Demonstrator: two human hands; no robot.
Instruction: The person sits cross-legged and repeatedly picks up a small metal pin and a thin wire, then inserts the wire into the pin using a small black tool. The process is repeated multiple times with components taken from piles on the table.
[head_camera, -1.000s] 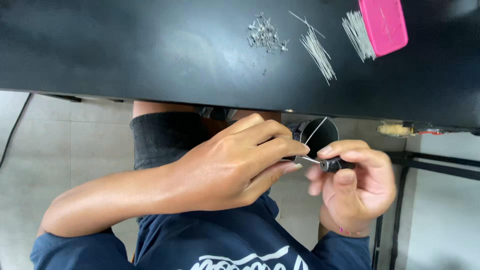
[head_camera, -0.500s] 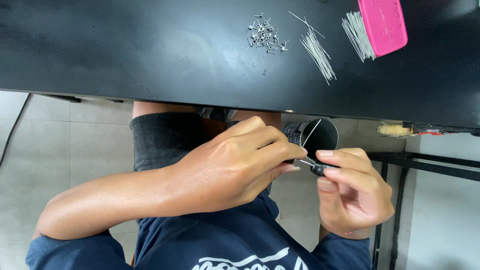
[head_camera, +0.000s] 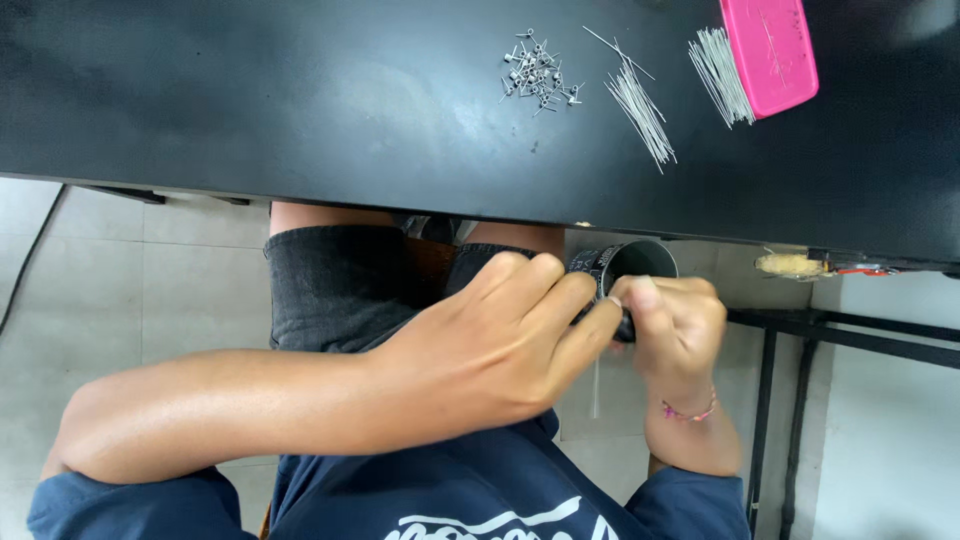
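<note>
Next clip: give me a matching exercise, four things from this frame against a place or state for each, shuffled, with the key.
Things:
1. pink case
2. small metal fittings
3. black cup
4. left hand

Places or states:
A. heaped loosely on the black table, left of the bundle of thin wires
B. below the table edge, just above the right hand
C. at the table's far right, lying over the ends of some wires
D. fingers pinched together against the right hand's fingers

Pairs: 1-C, 2-A, 3-B, 4-D
</note>
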